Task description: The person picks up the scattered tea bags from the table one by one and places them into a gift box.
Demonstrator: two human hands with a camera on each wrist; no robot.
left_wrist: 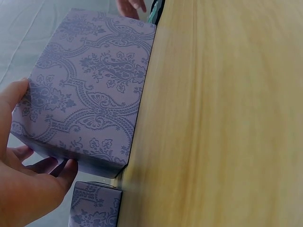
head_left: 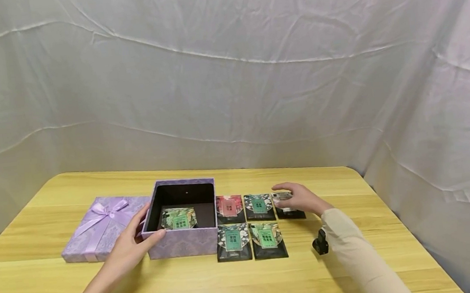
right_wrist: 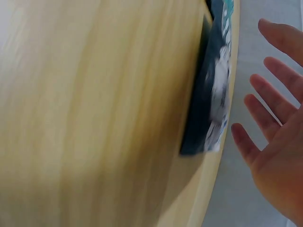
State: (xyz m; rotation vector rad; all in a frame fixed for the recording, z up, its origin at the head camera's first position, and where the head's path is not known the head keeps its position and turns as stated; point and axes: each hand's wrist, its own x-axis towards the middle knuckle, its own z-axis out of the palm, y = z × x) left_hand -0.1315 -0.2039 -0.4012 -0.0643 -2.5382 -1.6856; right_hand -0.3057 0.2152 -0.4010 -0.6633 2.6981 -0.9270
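Note:
A purple patterned box point(head_left: 182, 243) stands without its lid on the table, a green tea packet point(head_left: 179, 218) lying inside on its dark floor. My left hand point(head_left: 131, 250) holds the box's front left corner, thumb at the front rim and fingers along the left side. Over the rightmost packet point(head_left: 290, 213), partly hidden beneath it, hovers my right hand point(head_left: 301, 199). Its fingers are spread with nothing between them in the right wrist view. Beside that packet lie a red packet point(head_left: 230, 208) and a teal one point(head_left: 259, 206); a second teal packet point(head_left: 233, 243) and a green packet point(head_left: 268, 241) lie in front.
The purple lid point(head_left: 138, 204) with its ribbon bow point(head_left: 110, 209) lies left of the box. A small black device point(head_left: 320, 242) sits by my right wrist. Pale cloth point(head_left: 227, 71) hangs behind the wooden table point(head_left: 215, 287).

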